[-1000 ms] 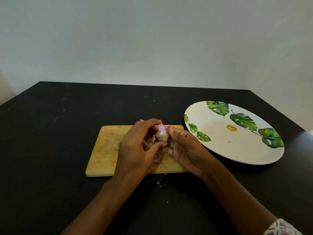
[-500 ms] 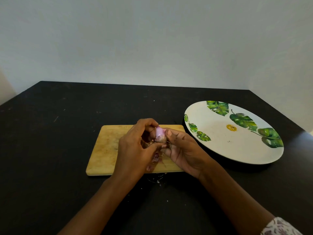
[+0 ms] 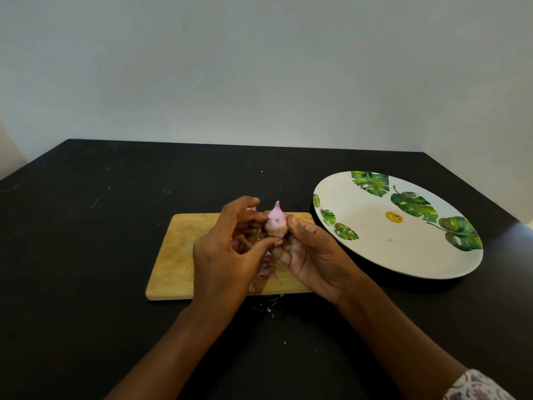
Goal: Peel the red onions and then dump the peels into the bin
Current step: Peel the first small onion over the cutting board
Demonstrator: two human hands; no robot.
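A small, pale pink red onion (image 3: 276,222) stands upright above the wooden cutting board (image 3: 184,255), its pointed tip up. My right hand (image 3: 310,255) holds it between thumb and curled fingers. My left hand (image 3: 227,249) is beside the onion, its thumb and a finger pinching at the onion's lower end; the other fingers are curled above. Loose purple peels (image 3: 266,268) lie on the board under my hands, partly hidden. No bin is in view.
A large white plate with green leaf prints (image 3: 403,249) sits on the black table (image 3: 86,255) to the right of the board. Small peel scraps (image 3: 268,307) lie on the table just in front of the board. A pale wall stands behind the table.
The onion has turned upright and shows more, with its tip now clear of my fingers. My left fingers have lifted off its top.
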